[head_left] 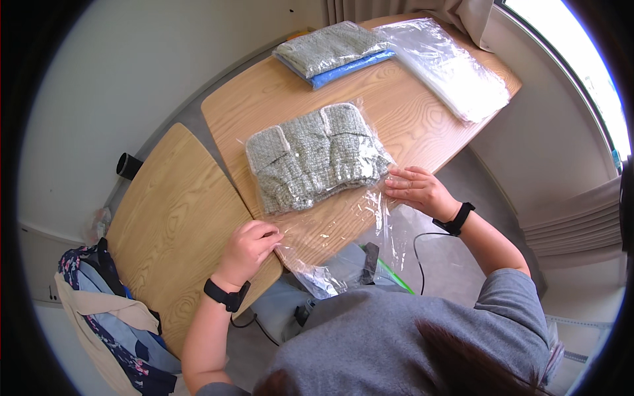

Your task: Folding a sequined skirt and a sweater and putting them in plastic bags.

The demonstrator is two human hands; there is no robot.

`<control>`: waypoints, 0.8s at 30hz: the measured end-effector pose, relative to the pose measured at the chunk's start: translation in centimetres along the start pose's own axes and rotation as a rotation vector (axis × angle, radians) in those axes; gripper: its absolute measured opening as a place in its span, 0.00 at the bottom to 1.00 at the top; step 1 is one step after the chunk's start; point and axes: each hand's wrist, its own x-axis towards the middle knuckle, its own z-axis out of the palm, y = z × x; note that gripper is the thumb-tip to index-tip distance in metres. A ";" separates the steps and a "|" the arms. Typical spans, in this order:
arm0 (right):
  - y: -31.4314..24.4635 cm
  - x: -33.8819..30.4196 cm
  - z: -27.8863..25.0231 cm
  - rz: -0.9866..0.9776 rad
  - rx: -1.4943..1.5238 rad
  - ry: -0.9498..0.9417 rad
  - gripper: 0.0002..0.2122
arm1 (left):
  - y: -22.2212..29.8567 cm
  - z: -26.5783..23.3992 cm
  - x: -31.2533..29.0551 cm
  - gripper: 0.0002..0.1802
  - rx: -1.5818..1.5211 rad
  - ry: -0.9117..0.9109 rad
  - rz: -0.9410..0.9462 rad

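A folded grey-green textured garment (pixel 310 155) with pale trim lies inside a clear plastic bag (pixel 330 228) on the wooden table. The bag's loose end hangs over the table's near edge, toward my body. At the bag's left side, my left hand (pixel 247 249) is closed, its fingertips pinching the plastic below the garment's near left corner. My right hand (pixel 420 191) rests its outstretched fingers on the bag's right edge, by the garment's near right corner; its thumb is hardly visible. Both wrists wear black bands.
At the table's far side, another bagged grey-green garment (pixel 333 47) lies on a blue package (pixel 350 68). A stack of clear plastic bags (pixel 449 69) is to its right. A second wooden table (pixel 175 231) adjoins on the left, with clothes (pixel 119 317) heaped beside it.
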 end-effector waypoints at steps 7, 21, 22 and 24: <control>-0.1 0.2 -0.9 0.193 0.255 0.083 0.10 | -0.4 -0.3 -0.3 0.06 -0.299 0.113 -0.230; 0.0 0.4 -1.2 0.302 0.671 0.178 0.05 | 0.4 -0.6 0.1 0.07 -0.253 0.169 -0.038; 0.4 -0.2 -0.6 0.303 0.670 0.180 0.05 | 0.4 -0.4 -0.1 0.04 -0.413 0.185 -0.186; 1.1 -1.5 0.4 0.522 0.740 0.269 0.07 | 0.2 0.1 -0.4 0.06 -0.574 0.200 -0.329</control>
